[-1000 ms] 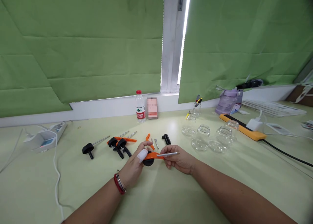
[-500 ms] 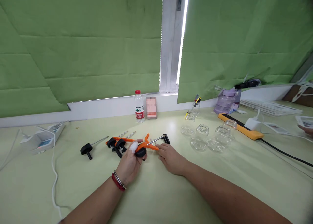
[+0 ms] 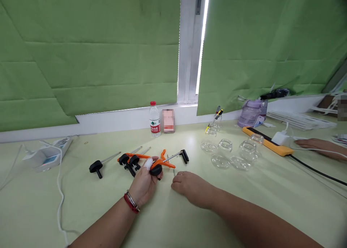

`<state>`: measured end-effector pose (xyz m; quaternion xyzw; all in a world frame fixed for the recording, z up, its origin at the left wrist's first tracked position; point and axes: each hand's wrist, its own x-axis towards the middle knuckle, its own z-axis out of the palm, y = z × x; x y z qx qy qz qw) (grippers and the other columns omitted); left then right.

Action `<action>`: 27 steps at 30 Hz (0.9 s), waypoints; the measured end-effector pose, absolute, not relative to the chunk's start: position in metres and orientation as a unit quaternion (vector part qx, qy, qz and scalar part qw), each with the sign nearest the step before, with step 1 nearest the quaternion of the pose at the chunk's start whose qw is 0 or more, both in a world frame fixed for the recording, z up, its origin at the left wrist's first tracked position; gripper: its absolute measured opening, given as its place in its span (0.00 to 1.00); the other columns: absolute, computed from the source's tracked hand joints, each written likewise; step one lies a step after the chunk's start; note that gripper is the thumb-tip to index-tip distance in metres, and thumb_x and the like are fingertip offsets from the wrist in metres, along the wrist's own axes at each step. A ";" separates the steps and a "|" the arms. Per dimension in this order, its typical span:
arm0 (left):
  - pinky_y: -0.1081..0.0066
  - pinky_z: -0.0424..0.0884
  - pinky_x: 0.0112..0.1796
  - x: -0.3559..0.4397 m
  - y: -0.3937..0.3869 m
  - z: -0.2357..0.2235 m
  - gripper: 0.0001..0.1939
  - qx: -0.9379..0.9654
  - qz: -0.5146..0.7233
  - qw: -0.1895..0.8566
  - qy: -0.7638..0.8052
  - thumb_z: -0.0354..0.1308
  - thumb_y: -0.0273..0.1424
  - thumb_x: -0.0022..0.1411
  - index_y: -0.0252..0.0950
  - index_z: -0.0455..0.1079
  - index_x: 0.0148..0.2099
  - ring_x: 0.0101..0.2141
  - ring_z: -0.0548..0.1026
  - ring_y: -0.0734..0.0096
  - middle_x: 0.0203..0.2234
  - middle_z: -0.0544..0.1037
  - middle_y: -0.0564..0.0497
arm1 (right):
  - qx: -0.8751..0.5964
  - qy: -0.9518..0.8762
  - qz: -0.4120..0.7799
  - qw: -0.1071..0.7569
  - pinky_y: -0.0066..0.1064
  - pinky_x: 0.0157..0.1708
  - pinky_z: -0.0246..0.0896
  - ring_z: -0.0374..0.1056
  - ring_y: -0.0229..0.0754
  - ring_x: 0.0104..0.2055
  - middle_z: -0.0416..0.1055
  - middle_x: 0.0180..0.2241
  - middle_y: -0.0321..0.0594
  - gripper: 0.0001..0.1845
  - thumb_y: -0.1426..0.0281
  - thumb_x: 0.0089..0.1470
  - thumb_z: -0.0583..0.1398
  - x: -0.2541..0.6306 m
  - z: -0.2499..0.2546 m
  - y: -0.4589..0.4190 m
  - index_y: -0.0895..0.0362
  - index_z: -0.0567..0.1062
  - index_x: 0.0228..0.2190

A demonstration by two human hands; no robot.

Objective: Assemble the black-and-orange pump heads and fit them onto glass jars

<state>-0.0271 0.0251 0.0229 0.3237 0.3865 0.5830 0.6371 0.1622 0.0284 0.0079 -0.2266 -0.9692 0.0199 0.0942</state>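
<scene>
My left hand (image 3: 145,179), with a white wrap on the thumb, is closed around an orange forked piece (image 3: 164,164) with a round black knob (image 3: 155,169). A metal rod with a black L-shaped end (image 3: 184,156) extends from this piece to the right. My right hand (image 3: 192,188) rests low on the table just right of it, fingers curled together. At its fingertips the end of a thin metal pin (image 3: 174,172) shows; the rest is hidden. Left of my left hand lie similar black-knobbed parts (image 3: 124,158) with metal rods and orange pieces.
Another black knob with rod (image 3: 95,166) lies at left near a white cable (image 3: 61,197). Several glass jars (image 3: 225,145) stand at right, one holding screwdrivers. A water bottle (image 3: 155,120), orange power strip (image 3: 267,141) and purple jug (image 3: 249,114) line the back. Another person's hand (image 3: 320,147) is at far right.
My right hand has moved off the orange piece, slightly down toward me, and its fingers have curled. The left hand stays about where it was. The other person's hand has reached further in.
</scene>
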 end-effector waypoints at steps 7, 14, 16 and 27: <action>0.72 0.62 0.27 -0.020 0.019 0.025 0.14 0.338 0.549 0.646 0.408 0.53 0.39 0.59 0.34 0.65 0.42 0.21 0.65 0.74 0.18 0.64 0.57 | -0.119 -0.985 -0.073 0.100 0.31 0.34 0.56 0.61 0.40 0.29 0.69 0.26 0.40 0.09 0.81 0.50 0.53 0.153 0.014 0.010 0.57 0.70 0.26; 0.71 0.62 0.29 -0.015 0.012 0.027 0.14 0.342 0.487 0.704 0.388 0.50 0.42 0.61 0.36 0.66 0.40 0.23 0.66 0.74 0.21 0.65 0.55 | -0.126 -0.973 0.007 0.194 0.30 0.37 0.59 0.65 0.40 0.36 0.72 0.34 0.42 0.12 0.80 0.53 0.51 0.149 0.019 0.002 0.58 0.70 0.36; 0.72 0.62 0.29 -0.014 0.010 0.029 0.14 0.332 0.479 0.718 0.382 0.52 0.42 0.60 0.35 0.67 0.38 0.24 0.66 0.74 0.22 0.66 0.54 | -0.143 -0.952 0.073 0.260 0.29 0.37 0.61 0.65 0.39 0.37 0.72 0.36 0.42 0.12 0.79 0.53 0.51 0.150 0.023 0.001 0.57 0.69 0.37; 0.70 0.62 0.27 -0.008 0.004 0.020 0.18 0.408 0.402 0.750 0.331 0.51 0.44 0.60 0.34 0.69 0.36 0.23 0.65 0.73 0.22 0.67 0.52 | -0.308 -0.731 0.287 0.537 0.31 0.36 0.63 0.64 0.38 0.34 0.66 0.33 0.39 0.04 0.72 0.57 0.53 0.159 0.035 0.000 0.54 0.68 0.33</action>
